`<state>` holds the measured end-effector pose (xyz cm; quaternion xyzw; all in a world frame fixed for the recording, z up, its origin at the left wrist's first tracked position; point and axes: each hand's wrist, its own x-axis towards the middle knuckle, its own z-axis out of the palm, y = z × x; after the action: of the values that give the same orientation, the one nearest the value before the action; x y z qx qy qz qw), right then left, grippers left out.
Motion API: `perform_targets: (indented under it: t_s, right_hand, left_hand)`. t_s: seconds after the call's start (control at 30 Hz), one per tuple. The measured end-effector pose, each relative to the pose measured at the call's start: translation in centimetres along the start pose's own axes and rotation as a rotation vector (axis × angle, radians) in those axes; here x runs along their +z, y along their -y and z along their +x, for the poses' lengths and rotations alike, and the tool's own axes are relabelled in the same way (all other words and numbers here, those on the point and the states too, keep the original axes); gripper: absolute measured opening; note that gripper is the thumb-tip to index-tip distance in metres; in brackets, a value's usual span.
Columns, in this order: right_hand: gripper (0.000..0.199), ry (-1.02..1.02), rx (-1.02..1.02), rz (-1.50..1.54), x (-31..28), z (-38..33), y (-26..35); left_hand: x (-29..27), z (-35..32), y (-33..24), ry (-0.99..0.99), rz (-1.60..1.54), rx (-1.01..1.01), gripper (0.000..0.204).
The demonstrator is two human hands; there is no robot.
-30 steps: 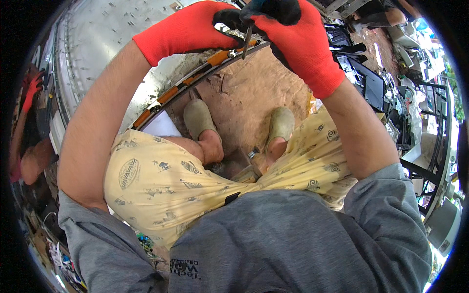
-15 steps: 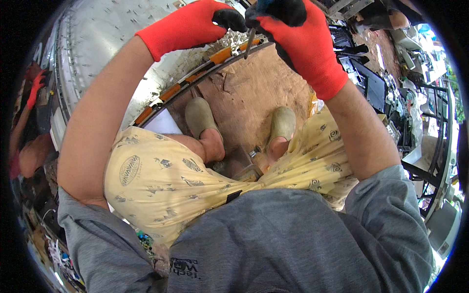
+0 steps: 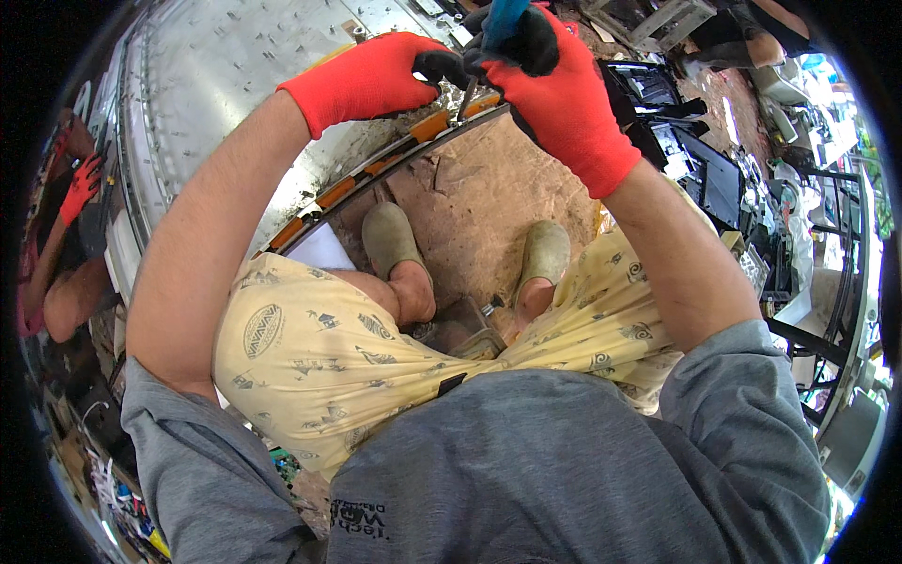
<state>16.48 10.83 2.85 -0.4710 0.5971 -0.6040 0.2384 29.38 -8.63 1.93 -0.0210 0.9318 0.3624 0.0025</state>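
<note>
Screwdriver (image 3: 505, 23) — blue handle (image 3: 504, 28), slim shaft (image 3: 467, 100) | right hand (image 3: 556, 94): grasping it | left hand (image 3: 383, 79): grip obscured — cannot tell

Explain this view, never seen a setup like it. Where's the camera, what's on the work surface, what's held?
No machine here: just a person's left hand and right hand, both red-gloved with dark fingers. The camera sits on the person's head, looking down; its fisheye lens bends straight edges.

The right hand grips a blue-handled tool, its thin metal shaft pointing down. The left hand's fingertips are close beside it; whether they hold anything I can't tell.

The surface is a large studded metal panel, with orange pieces along its near edge. The other red glove, far left, belongs to someone else.
</note>
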Motion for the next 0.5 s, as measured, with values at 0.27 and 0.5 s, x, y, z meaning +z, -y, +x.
perform_targets:
  t_s: [0.27,0.5]
  right_hand:
    - [0.032,0.030,-0.050,-0.180,0.08,-0.11,-0.18]
    - [0.039,0.030,-0.003,0.040,0.16,0.32,-0.11]
  left_hand:
    - [0.09,0.33,0.14,0.040,0.006,-0.007,0.040]
    - [-0.18,0.12,-0.34,0.030,0.043,-0.016,0.039]
